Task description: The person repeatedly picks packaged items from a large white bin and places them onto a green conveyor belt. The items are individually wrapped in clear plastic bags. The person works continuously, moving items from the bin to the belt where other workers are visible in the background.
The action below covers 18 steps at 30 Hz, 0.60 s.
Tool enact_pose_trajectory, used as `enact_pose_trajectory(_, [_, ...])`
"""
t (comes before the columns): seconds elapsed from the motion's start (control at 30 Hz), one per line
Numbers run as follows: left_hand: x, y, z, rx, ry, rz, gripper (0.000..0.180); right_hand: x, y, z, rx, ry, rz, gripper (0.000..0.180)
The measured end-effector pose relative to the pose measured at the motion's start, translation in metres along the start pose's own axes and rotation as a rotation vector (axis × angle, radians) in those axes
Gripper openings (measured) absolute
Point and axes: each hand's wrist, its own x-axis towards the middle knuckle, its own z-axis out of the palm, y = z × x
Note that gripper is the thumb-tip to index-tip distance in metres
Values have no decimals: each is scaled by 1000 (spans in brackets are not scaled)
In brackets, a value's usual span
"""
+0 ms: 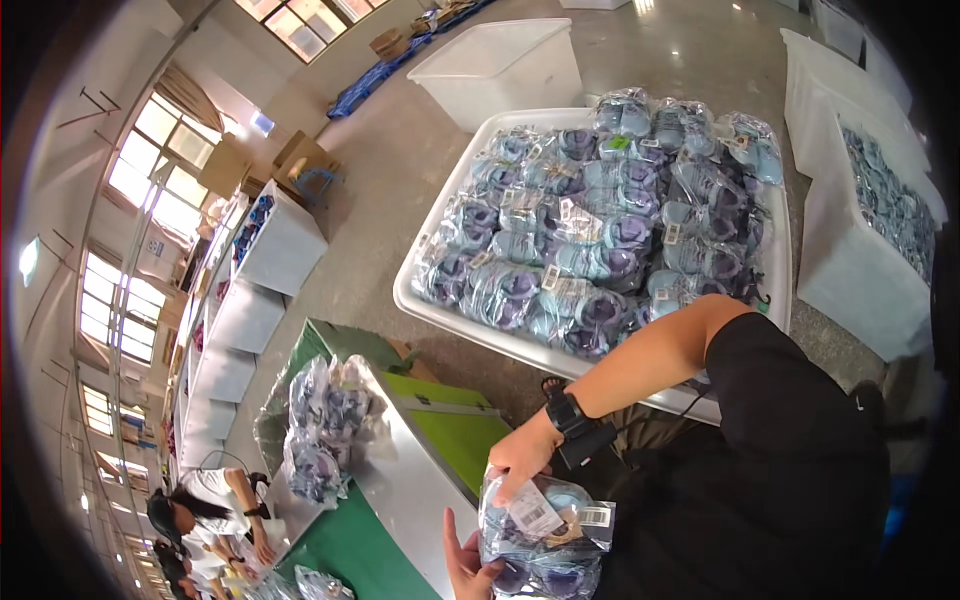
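Observation:
Before my body is a clear plastic bag of blue shoes with purple linings (560, 578). My right hand (524, 458) reaches in from above and grips the bag's upper end, fingers down on a white printed label (533, 512). At the bag's lower left edge, my left hand (470, 568) holds it with the thumb against the plastic and one finger stretched up; its lower part is cut off by the frame. A smaller barcode sticker (596, 515) sits on the bag's right side. My right wrist carries a black strapped device (575, 428).
A large white bin (408, 290) full of bagged shoes stands beyond my right arm. More bagged shoes (318, 430) lie on the metal-edged table (400, 500) with a green surface. Other white bins (850, 260) stand right and behind. Co-workers (205, 510) work at lower left.

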Motion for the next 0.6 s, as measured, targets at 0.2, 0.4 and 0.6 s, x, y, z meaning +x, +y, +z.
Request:
enact_pose_trajectory(0.2, [21, -35, -27, 44, 289, 169, 66, -34, 9, -69, -120, 364, -80, 44])
enact_pose_trajectory(0.4, [9, -93, -84, -110, 636, -27, 50, -156, 26, -224, 56, 1005, -63, 41])
enact_pose_trajectory(0.6, [13, -133, -102, -307, 972, -102, 35, -272, 77, -374, 330, 1649, -47, 43])
